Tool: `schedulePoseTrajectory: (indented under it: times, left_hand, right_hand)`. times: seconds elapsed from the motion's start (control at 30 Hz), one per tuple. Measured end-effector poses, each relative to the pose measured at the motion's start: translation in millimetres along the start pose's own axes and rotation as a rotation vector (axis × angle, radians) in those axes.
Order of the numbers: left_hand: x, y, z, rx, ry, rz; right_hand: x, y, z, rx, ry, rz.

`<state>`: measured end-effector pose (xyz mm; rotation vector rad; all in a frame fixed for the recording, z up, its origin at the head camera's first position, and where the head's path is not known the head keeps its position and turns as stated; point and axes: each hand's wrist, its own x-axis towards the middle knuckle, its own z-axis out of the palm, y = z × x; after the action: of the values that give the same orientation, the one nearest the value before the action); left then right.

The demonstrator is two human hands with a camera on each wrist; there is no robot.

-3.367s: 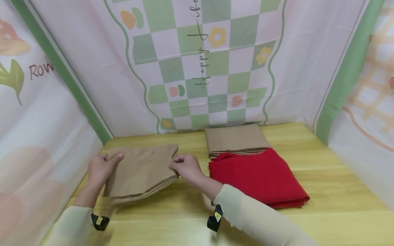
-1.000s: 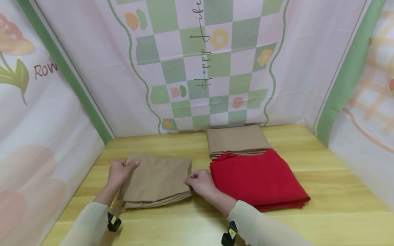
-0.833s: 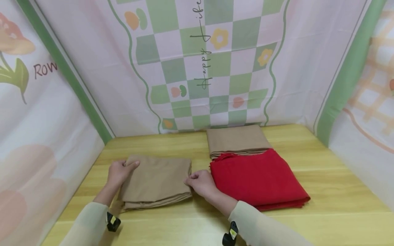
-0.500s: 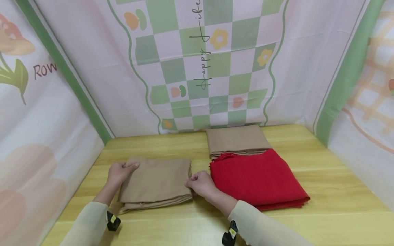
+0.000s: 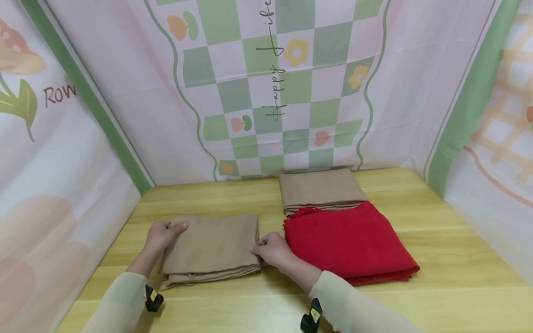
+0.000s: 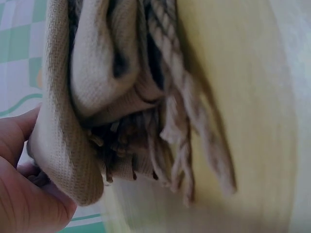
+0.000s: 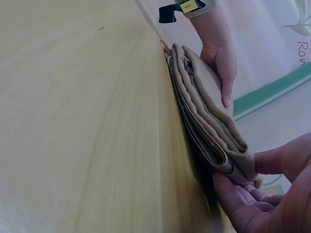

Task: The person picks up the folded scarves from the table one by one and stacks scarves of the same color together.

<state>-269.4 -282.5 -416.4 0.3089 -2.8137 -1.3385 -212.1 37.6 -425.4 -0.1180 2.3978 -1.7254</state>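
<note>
A tan fringed scarf [image 5: 214, 243], folded into a layered rectangle, lies at the left-centre of the table. My left hand [image 5: 162, 235] grips its left edge, thumb on top and fingers beneath. At the right edge, my right hand [image 5: 271, 249] pinches the layers between thumb and fingers. Up close in the left wrist view, twisted tassels [image 6: 182, 145] hang from the scarf's inner folds. Stacked folds [image 7: 206, 119] show along the near side in the right wrist view, with the left thumb flat on top.
To the right lies a folded red cloth [image 5: 350, 240], close beside my right forearm. Behind it sits another folded tan cloth [image 5: 320, 187], near the back wall. A patterned curtain [image 5: 291, 92] encloses the wooden table [image 5: 233, 314] at the back and sides.
Since the earliest frame, both hands have brought the tan scarf rightward and nearer, and it has come down flatter. In the last second its far edge has settled slightly; the hands hardly move.
</note>
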Motion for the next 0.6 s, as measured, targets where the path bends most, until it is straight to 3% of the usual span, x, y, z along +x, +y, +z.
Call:
schedulePoseTrajectory:
  times: [0.6]
  left_hand:
    - [-5.7,2.6,-5.5,0.018,0.003,0.014]
  right_hand:
    - [-6.0,-7.7,-3.8,0.015,-0.082,0.031]
